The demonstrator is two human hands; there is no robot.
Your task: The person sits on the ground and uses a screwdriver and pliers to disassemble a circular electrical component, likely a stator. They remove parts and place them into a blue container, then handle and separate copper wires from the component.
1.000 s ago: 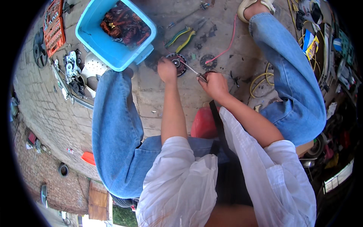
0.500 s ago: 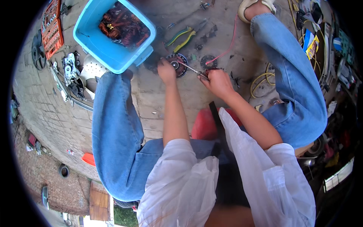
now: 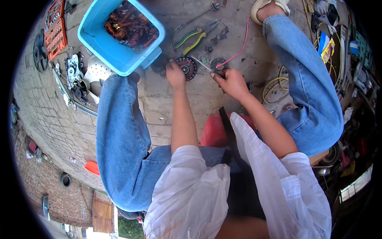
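Note:
On the paved ground ahead lies a round motor part [image 3: 191, 72] with a dark ring and copper-coloured windings. My left hand [image 3: 175, 75] grips its left edge, fingers closed round the rim. In my right hand [image 3: 234, 85] is a screwdriver [image 3: 202, 64], its handle in my fist and its pale shaft pointing up and left. The shaft's tip shows just past the part's upper right rim; whether it touches anything I cannot tell. A second round dark piece [image 3: 218, 63] with a pink wire [image 3: 242, 44] lies beyond the screwdriver.
At the far left stands a blue plastic bin [image 3: 121, 73] holding copper wire coils [image 3: 129, 26]. Green-and-yellow pliers [image 3: 193, 40] lie beyond the motor part. An orange tool case [image 3: 55, 36] and metal scrap [image 3: 74, 71] are further left. Yellow cable [image 3: 274, 85] lies by my right leg.
The screwdriver's tip has swung from the motor part's middle up and out to its upper right rim. My right hand has shifted slightly right; my left hand stays on the part.

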